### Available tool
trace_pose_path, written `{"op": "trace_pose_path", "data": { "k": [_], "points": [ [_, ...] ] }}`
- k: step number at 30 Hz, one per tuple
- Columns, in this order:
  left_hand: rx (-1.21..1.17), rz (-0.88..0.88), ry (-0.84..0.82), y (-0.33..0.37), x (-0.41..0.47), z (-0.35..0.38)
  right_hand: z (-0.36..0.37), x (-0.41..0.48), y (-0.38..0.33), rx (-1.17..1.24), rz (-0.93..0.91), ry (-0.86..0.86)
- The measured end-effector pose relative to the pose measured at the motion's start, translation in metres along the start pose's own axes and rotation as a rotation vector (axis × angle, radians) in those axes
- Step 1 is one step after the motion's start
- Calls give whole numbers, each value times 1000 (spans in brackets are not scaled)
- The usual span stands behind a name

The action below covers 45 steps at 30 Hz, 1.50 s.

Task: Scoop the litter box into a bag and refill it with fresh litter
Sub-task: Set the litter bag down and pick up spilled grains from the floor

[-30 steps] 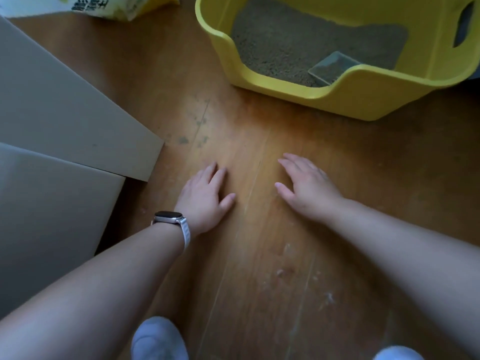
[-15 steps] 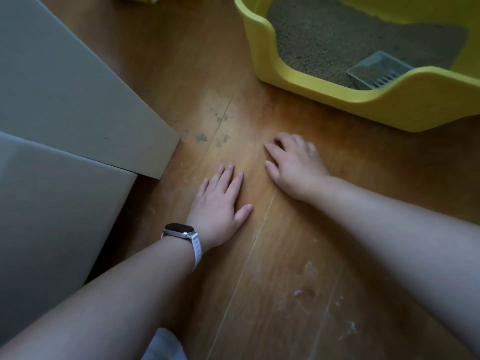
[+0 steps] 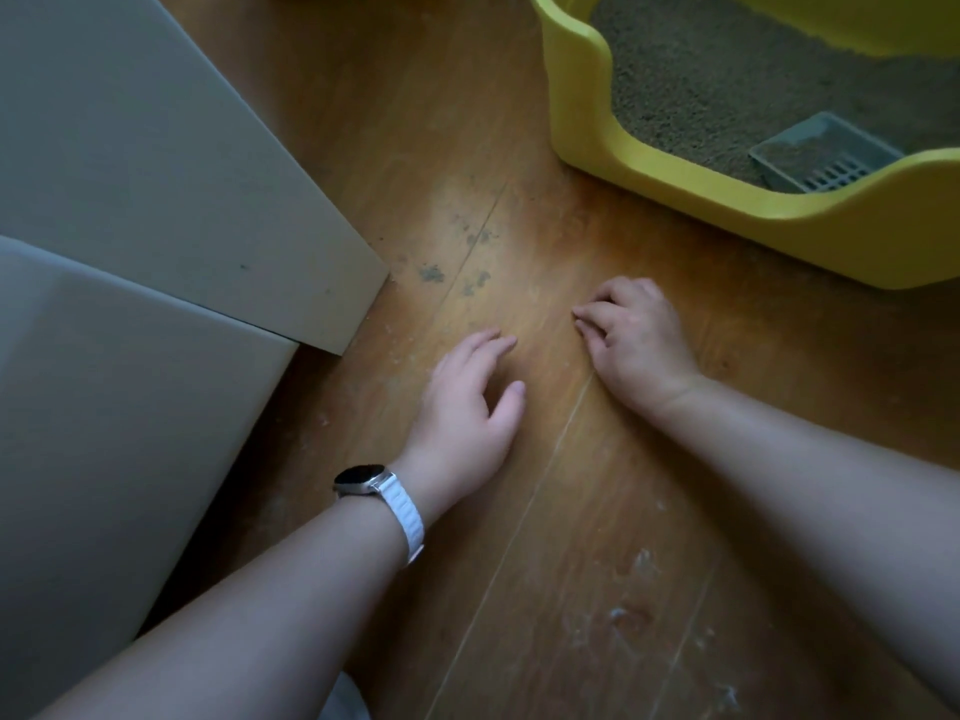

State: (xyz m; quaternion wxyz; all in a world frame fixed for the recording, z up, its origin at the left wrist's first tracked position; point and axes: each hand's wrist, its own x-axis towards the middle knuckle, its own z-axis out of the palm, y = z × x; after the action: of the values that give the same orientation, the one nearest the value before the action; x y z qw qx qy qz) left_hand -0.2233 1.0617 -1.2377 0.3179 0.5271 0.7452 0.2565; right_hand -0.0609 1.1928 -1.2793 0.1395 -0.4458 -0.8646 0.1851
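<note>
A yellow litter box [image 3: 582, 111] stands on the wooden floor at the upper right, filled with brownish litter [image 3: 727, 75]. A grey slotted scoop [image 3: 826, 153] lies in the litter near the box's front wall. My left hand [image 3: 467, 407], with a watch on a white strap at the wrist, rests on the floor with fingers curled and nothing in it. My right hand [image 3: 639, 340] rests on the floor just in front of the box, fingers bent, holding nothing. No bag is in view.
Two flat grey cardboard pieces [image 3: 156, 174] lie along the left, overlapping. The wooden floor [image 3: 571, 511] has dark smudges near the cardboard corner and pale dust marks at the lower right.
The view has shifted left and down, so the litter box sits further right and the litter sack at the top has left the frame. Both hands' fingers have curled from flat.
</note>
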Motion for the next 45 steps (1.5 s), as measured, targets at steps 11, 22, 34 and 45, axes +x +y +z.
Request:
{"op": "trace_pose_path", "data": {
  "k": [11,22,34,45],
  "points": [
    [-897,-631,199,41,9,15,-10,20,-6,-60,75,-184],
    [-1184,-741,202,43,8,19,-14,21,-14,-8,192,-233],
    [-1544,-802,497,-2,-3,-35,20,47,-107,193,-8,-350],
    [-1644,-793,635,-49,-34,-63,71,73,-169,138,-92,-323]
  ]
}}
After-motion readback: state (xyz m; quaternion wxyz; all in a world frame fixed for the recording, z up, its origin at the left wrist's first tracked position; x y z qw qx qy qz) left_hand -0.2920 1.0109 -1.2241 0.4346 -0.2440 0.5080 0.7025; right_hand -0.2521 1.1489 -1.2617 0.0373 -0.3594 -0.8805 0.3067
